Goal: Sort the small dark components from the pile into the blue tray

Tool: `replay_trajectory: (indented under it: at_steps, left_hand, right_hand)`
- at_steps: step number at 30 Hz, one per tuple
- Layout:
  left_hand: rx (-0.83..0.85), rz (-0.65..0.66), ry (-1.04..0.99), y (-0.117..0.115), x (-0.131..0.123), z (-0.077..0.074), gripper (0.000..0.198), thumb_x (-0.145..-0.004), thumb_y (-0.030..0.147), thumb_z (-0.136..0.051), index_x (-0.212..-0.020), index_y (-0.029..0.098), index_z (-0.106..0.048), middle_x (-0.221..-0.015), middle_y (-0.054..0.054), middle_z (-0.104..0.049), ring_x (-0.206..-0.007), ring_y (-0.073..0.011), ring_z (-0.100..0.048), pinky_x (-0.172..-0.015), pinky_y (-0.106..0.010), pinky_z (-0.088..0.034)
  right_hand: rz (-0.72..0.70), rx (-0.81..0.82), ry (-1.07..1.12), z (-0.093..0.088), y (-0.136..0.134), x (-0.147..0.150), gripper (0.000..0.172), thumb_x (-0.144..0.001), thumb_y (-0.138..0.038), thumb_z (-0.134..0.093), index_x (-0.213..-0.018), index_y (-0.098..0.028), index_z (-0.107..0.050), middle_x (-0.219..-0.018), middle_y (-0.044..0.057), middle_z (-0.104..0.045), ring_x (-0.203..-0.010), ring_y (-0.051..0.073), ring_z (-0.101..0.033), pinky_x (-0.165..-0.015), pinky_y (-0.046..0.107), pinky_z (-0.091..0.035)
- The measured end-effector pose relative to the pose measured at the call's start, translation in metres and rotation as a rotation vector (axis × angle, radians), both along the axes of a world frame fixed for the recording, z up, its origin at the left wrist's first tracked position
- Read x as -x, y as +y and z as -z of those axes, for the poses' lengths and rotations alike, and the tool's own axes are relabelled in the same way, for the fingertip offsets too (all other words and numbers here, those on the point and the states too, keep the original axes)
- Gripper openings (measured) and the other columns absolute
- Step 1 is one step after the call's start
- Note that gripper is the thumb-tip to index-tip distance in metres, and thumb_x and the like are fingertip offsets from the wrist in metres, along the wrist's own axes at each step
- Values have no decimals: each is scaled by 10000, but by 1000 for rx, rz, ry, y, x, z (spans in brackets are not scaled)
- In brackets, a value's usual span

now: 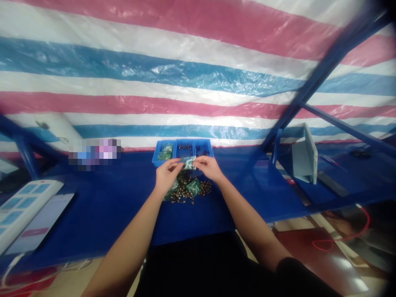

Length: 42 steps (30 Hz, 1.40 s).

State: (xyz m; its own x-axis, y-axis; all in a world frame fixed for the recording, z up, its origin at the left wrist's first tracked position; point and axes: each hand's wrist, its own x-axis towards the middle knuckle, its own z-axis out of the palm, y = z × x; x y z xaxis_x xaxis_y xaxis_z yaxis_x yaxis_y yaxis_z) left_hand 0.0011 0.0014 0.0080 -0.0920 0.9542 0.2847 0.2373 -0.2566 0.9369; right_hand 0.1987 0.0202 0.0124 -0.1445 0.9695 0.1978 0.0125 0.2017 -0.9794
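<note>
Between my two hands is a small clear plastic packet [189, 163], held up over the table. My left hand [168, 173] pinches its left edge, and my right hand [209, 166] pinches its right edge. What lies inside the packet is too blurred to name. Below the hands is a pile of small brass-coloured and dark metal parts [182, 194]. A green packet [194, 187] rests among them. Just behind the hands stand blue bins [158, 159] side by side; the left one holds green packets [166, 151], the others small dark parts [185, 147].
The blue table [123, 206] carries a white power strip [40, 187] and a phone [46, 222] at the left. A tablet on a stand [305, 159] is at the right, beside a blue metal frame [284, 113]. Striped plastic sheeting [185, 57] hangs behind.
</note>
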Motion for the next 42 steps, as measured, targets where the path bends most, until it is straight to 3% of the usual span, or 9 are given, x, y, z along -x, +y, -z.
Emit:
replay_trajectory:
  at_steps: [7, 12, 16, 18, 21, 26, 34, 38, 42]
  left_hand:
    - [-32, -15, -6, 0, 0, 4, 378, -747, 443, -726, -994, 158, -705, -888, -83, -742, -760, -197, -704, -764, -329, -563]
    - [-32, -26, 48, 2, 1, 3, 335, -759, 447, -711, -928, 159, -713, -840, -61, -732, -725, -177, -681, -722, -291, -544]
    - [-110, -40, 156, 2, 2, 2, 294, -781, 456, -682, -872, 178, -721, -824, -35, -717, -704, -151, -641, -699, -262, -513]
    - [-130, -54, 192, 2, 1, 2, 282, -791, 458, -671, -859, 189, -722, -744, -13, -695, -651, -138, -617, -669, -251, -500]
    - [-103, -34, 131, 1, 1, 3, 294, -800, 460, -660, -895, 187, -712, -671, -3, -679, -590, -139, -618, -640, -257, -507]
    - [-109, 99, 40, -2, 2, 0, 306, -860, 434, -593, -978, 173, -699, -878, -60, -727, -762, -179, -682, -729, -287, -533]
    - [-134, -38, 152, -3, 0, 0, 249, -780, 406, -689, -894, 185, -708, -865, -35, -723, -685, -146, -640, -666, -261, -515]
    - [-125, -53, 69, -1, -2, 2, 323, -755, 402, -723, -986, 182, -678, -876, -50, -732, -748, -171, -681, -703, -275, -530]
    - [-61, -8, -17, 0, -2, 2, 412, -764, 402, -719, -1104, 181, -647, -879, -63, -743, -760, -191, -708, -756, -312, -548]
  right_hand:
    - [-38, 3, -60, 3, 1, -1, 322, -749, -464, -683, -840, -156, -704, -687, 27, -675, -631, 147, -616, -642, 277, -495]
    - [17, -52, -115, 4, 1, -3, 299, -752, -448, -689, -826, -160, -721, -721, 28, -681, -623, 130, -591, -622, 254, -474]
    - [-4, 45, -84, 3, 1, -4, 355, -741, -483, -696, -878, -156, -714, -588, 7, -648, -520, 123, -571, -544, 245, -456]
    - [-41, 98, -23, 2, 1, -3, 373, -729, -491, -707, -887, -153, -699, -627, 23, -680, -541, 133, -609, -544, 243, -463]
    - [-77, 171, 53, -2, 1, -2, 393, -720, -503, -718, -889, -150, -689, -780, 73, -733, -642, 154, -672, -566, 238, -475]
    - [-20, 197, 148, -5, 1, -2, 432, -765, -560, -655, -859, -142, -708, -804, 95, -736, -710, 178, -696, -590, 248, -489]
    - [-32, 83, 115, 4, 2, 0, 357, -643, -380, -808, -872, -168, -635, -677, 20, -709, -613, 150, -668, -555, 232, -456]
    - [-20, 115, 98, 5, 3, 0, 392, -673, -390, -783, -962, -167, -638, -736, 43, -728, -647, 174, -698, -567, 246, -472]
    - [-34, 103, 68, 3, 3, 0, 360, -692, -426, -756, -906, -147, -677, -816, 76, -736, -708, 200, -715, -573, 253, -479]
